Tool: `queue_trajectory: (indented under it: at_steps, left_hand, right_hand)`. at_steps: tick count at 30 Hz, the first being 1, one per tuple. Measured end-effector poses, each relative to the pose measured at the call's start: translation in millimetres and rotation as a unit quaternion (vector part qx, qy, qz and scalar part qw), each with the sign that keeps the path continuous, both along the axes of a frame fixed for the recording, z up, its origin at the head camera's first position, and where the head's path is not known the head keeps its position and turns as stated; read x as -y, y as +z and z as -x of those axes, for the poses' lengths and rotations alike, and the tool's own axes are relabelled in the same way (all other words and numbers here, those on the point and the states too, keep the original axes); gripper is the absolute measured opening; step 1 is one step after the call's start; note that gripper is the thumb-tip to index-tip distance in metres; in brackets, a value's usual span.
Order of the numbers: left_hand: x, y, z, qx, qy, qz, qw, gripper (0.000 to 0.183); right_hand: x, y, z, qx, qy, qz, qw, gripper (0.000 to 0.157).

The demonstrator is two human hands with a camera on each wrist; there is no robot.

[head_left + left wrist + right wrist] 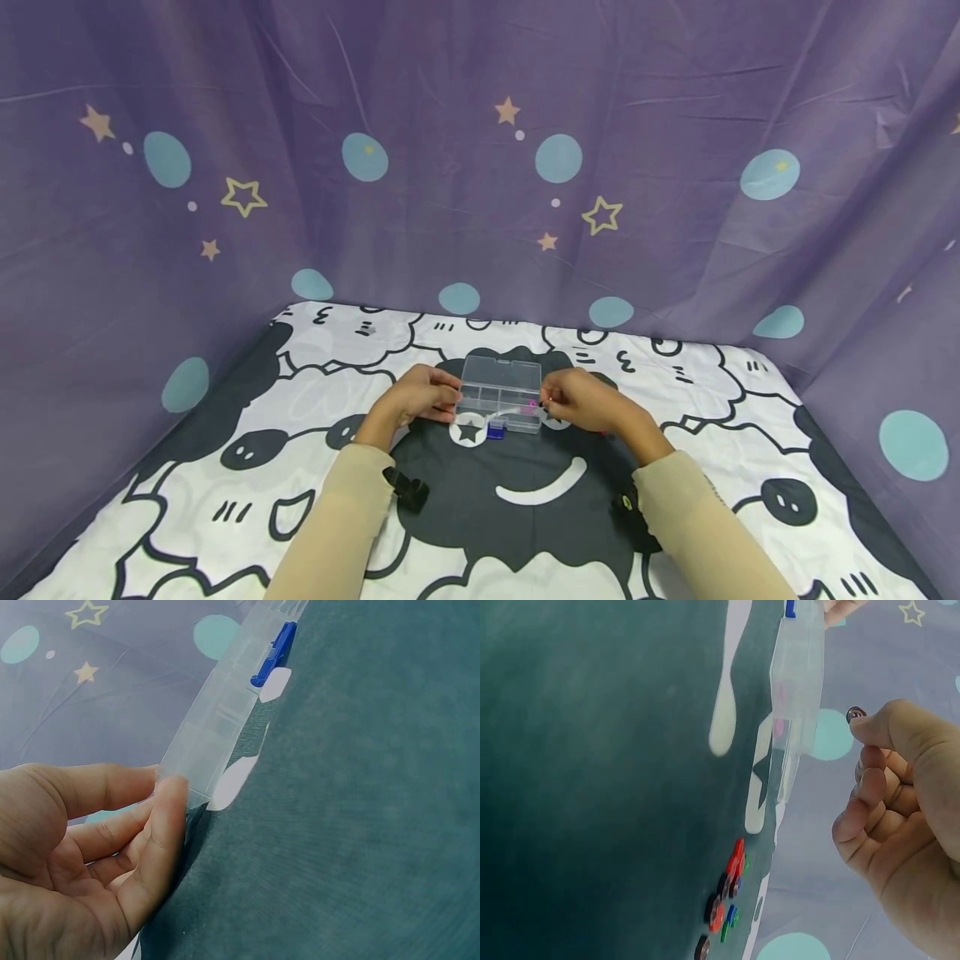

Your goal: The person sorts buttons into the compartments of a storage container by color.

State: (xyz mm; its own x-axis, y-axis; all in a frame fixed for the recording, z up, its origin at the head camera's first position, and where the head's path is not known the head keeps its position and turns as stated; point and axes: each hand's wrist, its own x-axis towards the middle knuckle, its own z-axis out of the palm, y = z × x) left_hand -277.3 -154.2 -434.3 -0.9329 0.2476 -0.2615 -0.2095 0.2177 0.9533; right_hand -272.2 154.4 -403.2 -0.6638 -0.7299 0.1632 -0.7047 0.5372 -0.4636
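A clear plastic compartment box lies on the cloth, its lid raised at the back and a blue latch at the front. Something small and pink shows in a right-hand compartment. My left hand grips the box's left end between thumb and fingers, seen closely in the left wrist view. Over the right end, my right hand pinches a small dark round button-like piece between thumb and index finger; its other fingers are curled.
Several small red, black, green and blue pieces lie on the dark part of the cloth, to the right of the box. A purple curtain with stars hangs behind the cartoon-sheep cloth.
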Motion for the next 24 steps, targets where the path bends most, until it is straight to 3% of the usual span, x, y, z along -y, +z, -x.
queue_trajectory:
  at_steps: [11, 24]
  left_hand:
    - [0.3, 0.9, -1.0, 0.004, 0.002, -0.003, 1.0000, 0.031]
    - [1.6, 0.0, -0.1, 0.004, 0.001, -0.007, 1.0000, 0.030]
  right_hand:
    - [7.2, -1.4, -0.9, -0.003, 0.010, -0.005, 1.000, 0.008]
    - [-23.1, -1.3, -3.0, 0.015, -0.021, -0.005, 1.000, 0.008]
